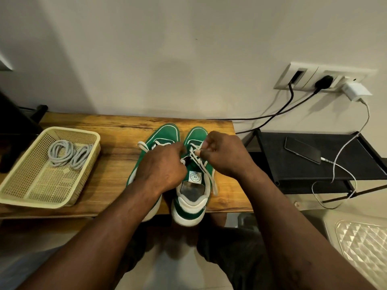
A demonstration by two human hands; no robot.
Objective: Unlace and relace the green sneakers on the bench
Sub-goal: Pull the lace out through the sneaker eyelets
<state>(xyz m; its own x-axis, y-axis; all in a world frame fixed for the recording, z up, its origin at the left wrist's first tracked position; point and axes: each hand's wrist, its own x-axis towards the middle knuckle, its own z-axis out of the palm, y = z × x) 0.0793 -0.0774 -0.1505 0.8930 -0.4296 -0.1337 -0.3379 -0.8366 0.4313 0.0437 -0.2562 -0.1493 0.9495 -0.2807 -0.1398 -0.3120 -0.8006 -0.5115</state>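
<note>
Floor (167,275): pale tile at the near edge, seen between the person's knees and dark shorts (230,248).
Quilted surface (364,243): pale, diamond-patterned, near right corner; what it belongs to cannot be told.
Bench (117,155): wood-grain top, far edge against the wall.
Right sneaker (194,208): green with white trim, at the right end of the bench, toe toward the wall, heel overhanging the near edge.
Tongue label (195,177): white tag with a round green emblem; lettering too small to read.
Left sneaker (165,132): same colours, just beside the right sneaker, largely hidden under the left forearm.
Left hand (162,166): fingers curled at the lacing of the right sneaker; fingertips hidden, so a grasp cannot be confirmed.
Right hand (224,153): thumb and fingers pinch the white lace (214,185) above the eyelets; a loose end trails down the shoe's right side.
Basket (31,200): pale yellow perforated plastic, left end of the bench, holding two coiled grey cables (60,152).
Black rack (303,170): right of the bench, lower; a dark phone (302,150) lies on it, with a white cable (343,151) plugged in.
Wall (188,59): off-white, plain.
Socket panel (312,75): white, far right, carrying a black plug (323,81) and a white charger (356,91).
</note>
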